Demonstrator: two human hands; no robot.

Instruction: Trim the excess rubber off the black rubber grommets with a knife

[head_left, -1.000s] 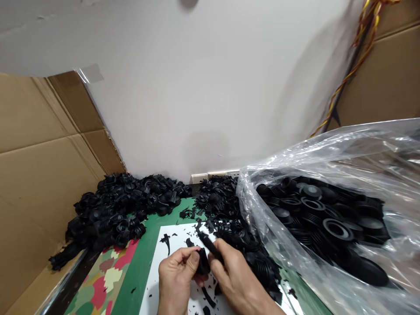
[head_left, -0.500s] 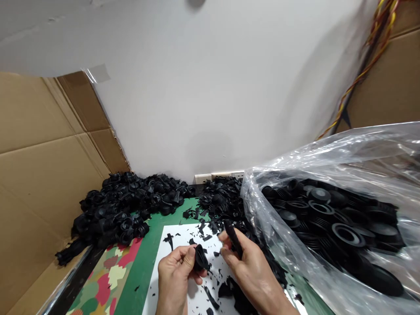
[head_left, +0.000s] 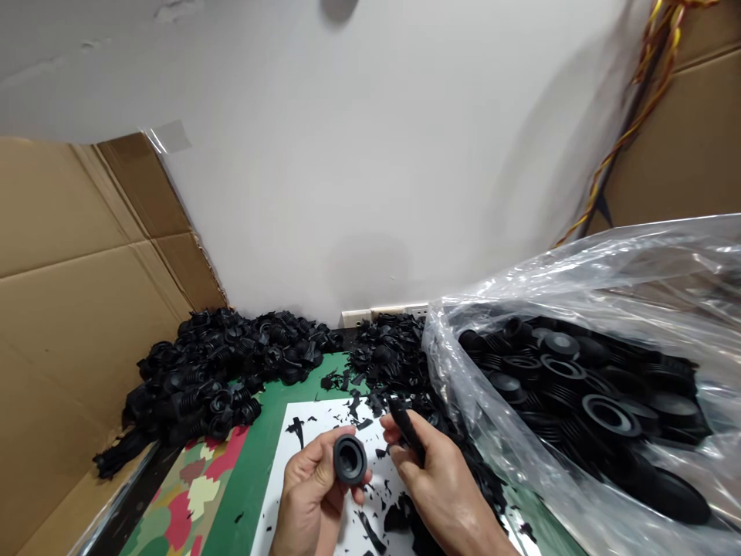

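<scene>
A round black rubber part (head_left: 350, 459) is pinched in my left hand (head_left: 312, 486), its ringed opening facing up toward the camera. Just to the right, my right hand (head_left: 443, 483) is closed round a dark, slim tool (head_left: 408, 432) that points up and left; its tip is hard to make out. The hands are apart, both above a white sheet (head_left: 278, 494) strewn with black rubber scraps. A larger dark scrap (head_left: 370, 533) lies between them on the sheet.
Black ribbed parts (head_left: 220, 371) are heaped at the left beside cardboard (head_left: 69, 309). Scraps (head_left: 387, 351) pile up at the back centre. On the right, a clear plastic bag (head_left: 457, 363) holds more black parts (head_left: 607, 417). A green surface (head_left: 231, 494) lies beneath the sheet.
The rubber part in my left hand has turned from a folded, sideways pose to show its round opening. My right hand has shifted slightly, still holding the tool.
</scene>
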